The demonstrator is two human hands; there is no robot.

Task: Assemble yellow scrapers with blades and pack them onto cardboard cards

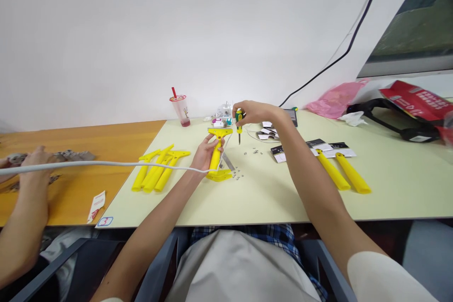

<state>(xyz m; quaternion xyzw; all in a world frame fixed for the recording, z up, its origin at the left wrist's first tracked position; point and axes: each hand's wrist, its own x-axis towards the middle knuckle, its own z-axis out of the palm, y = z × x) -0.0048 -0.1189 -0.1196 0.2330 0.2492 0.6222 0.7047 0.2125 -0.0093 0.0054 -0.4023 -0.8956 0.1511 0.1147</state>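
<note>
My left hand [205, 152] is closed around the handle of a yellow scraper [216, 148], its wide head turned away from me. In my right hand [253, 112] is a screwdriver [239, 121] with a green and yellow handle, its shaft pointing down at the table and its tip apart from the scraper. Below the left hand lie yellow scraper heads [219, 177] and a flat metal strip [228, 161]. Small metal screws or nuts [238, 173] are scattered near them, and more small pieces [255, 151] lie farther right.
Several yellow scrapers [159, 170] lie at left; two yellow handles [353, 173] lie at right by black-and-white packets [318, 145]. A cup with a straw [181, 111] stands at the wall. A white cable [106, 163] crosses the view. A co-worker's hand [37, 163] is at far left.
</note>
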